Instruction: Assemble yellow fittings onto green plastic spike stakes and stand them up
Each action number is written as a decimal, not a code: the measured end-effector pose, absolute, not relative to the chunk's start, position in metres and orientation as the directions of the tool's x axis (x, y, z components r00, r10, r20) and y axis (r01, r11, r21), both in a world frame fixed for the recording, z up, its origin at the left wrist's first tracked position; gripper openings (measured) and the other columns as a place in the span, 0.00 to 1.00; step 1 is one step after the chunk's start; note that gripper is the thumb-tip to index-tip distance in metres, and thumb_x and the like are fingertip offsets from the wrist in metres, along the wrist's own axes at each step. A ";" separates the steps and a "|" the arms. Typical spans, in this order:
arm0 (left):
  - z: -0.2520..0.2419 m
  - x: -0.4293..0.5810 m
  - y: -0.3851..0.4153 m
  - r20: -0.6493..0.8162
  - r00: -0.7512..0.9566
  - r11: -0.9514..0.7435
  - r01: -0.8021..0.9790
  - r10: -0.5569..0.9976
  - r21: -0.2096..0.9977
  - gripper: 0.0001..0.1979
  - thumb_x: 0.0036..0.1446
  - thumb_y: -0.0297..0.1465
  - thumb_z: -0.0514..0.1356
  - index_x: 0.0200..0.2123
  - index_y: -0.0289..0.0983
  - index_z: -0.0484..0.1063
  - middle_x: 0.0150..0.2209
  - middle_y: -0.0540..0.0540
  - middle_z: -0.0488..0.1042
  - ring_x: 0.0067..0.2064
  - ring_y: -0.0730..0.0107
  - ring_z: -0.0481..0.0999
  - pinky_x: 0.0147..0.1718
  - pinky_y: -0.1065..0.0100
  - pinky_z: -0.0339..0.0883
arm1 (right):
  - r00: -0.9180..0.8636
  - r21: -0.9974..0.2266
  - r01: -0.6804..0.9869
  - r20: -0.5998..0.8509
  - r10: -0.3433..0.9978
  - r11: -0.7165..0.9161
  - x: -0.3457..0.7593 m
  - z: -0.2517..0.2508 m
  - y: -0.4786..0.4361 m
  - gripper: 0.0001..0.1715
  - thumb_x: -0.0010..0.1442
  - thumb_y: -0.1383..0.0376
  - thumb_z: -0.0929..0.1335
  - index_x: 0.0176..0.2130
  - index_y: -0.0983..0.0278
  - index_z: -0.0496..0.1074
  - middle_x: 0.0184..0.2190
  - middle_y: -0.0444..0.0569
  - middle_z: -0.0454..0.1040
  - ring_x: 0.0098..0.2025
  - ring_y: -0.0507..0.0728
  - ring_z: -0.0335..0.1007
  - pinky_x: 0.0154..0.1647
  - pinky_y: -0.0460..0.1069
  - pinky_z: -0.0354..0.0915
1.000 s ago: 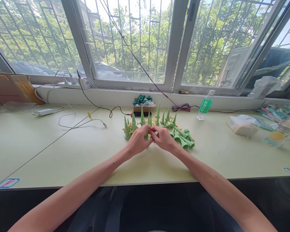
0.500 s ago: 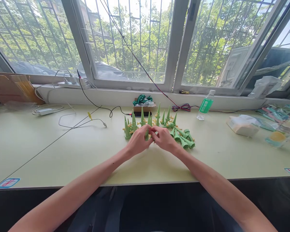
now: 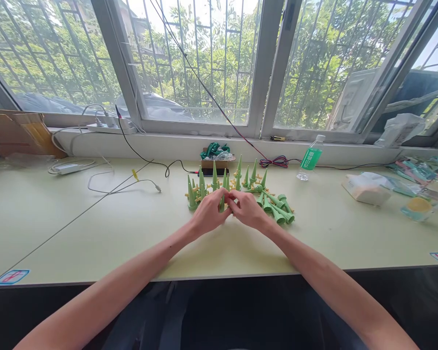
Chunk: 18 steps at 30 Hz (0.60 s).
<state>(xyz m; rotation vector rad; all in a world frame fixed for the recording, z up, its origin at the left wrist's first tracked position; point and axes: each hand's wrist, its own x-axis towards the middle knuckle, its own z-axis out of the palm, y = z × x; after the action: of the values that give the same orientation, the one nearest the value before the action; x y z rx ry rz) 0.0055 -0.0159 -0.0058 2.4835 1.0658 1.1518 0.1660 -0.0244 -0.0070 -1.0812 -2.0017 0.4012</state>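
My left hand (image 3: pixel 209 212) is closed around a green plant watering spike (image 3: pixel 222 204), most of it hidden by the fingers. Close against it, my right hand (image 3: pixel 248 209) has thumb and fingers pinched together at the spike's side; what they grip is too small and covered to make out. Several green spikes with yellow valves stand upright behind and beside the hands, such as one green spike (image 3: pixel 191 198) on the left. To the right of my right hand, several more lie in a heap of spikes (image 3: pixel 277 211).
Behind the spikes lie a black phone (image 3: pixel 213 172) and a small cardboard box (image 3: pixel 216 164) with green material. A bottle (image 3: pixel 310 159) and a tissue pack (image 3: pixel 366 188) are on the right. Cables (image 3: pixel 126 189) cross the table's left side.
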 end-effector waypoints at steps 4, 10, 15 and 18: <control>-0.006 0.006 -0.016 0.581 0.435 -0.718 0.525 0.688 0.457 0.06 0.52 0.26 0.57 0.35 0.39 0.63 0.30 0.52 0.67 0.23 0.77 0.61 0.25 0.72 0.57 | -0.306 -0.599 0.550 0.505 0.807 0.583 0.166 -0.006 -0.025 0.12 0.65 0.65 0.60 0.35 0.65 0.69 0.31 0.47 0.73 0.26 0.50 0.64 0.29 0.45 0.58; -0.005 0.006 -0.016 0.578 0.443 -0.722 0.522 0.685 0.454 0.07 0.51 0.25 0.57 0.35 0.38 0.64 0.30 0.52 0.67 0.23 0.77 0.62 0.25 0.72 0.57 | -0.309 -0.597 0.545 0.509 0.803 0.589 0.167 -0.007 -0.025 0.11 0.64 0.65 0.60 0.35 0.64 0.69 0.31 0.47 0.74 0.26 0.50 0.64 0.29 0.45 0.58; -0.005 0.005 -0.016 0.585 0.444 -0.727 0.515 0.679 0.453 0.07 0.51 0.25 0.56 0.35 0.38 0.64 0.29 0.52 0.68 0.24 0.77 0.62 0.26 0.72 0.58 | -0.302 -0.596 0.546 0.516 0.802 0.589 0.166 -0.006 -0.025 0.11 0.64 0.65 0.60 0.36 0.64 0.70 0.32 0.48 0.74 0.27 0.51 0.64 0.29 0.45 0.58; -0.005 0.005 -0.017 0.586 0.441 -0.726 0.515 0.680 0.455 0.07 0.52 0.25 0.56 0.35 0.38 0.64 0.30 0.52 0.67 0.24 0.77 0.62 0.25 0.72 0.58 | -0.299 -0.594 0.550 0.516 0.803 0.587 0.166 -0.006 -0.025 0.11 0.64 0.65 0.60 0.35 0.64 0.70 0.31 0.48 0.74 0.26 0.51 0.64 0.29 0.45 0.58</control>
<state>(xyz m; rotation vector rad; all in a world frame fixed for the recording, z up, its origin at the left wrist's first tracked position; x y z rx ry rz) 0.0054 -0.0165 -0.0049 2.4823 1.0454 1.1561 0.1659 -0.0254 -0.0062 -1.0769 -1.9925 0.3890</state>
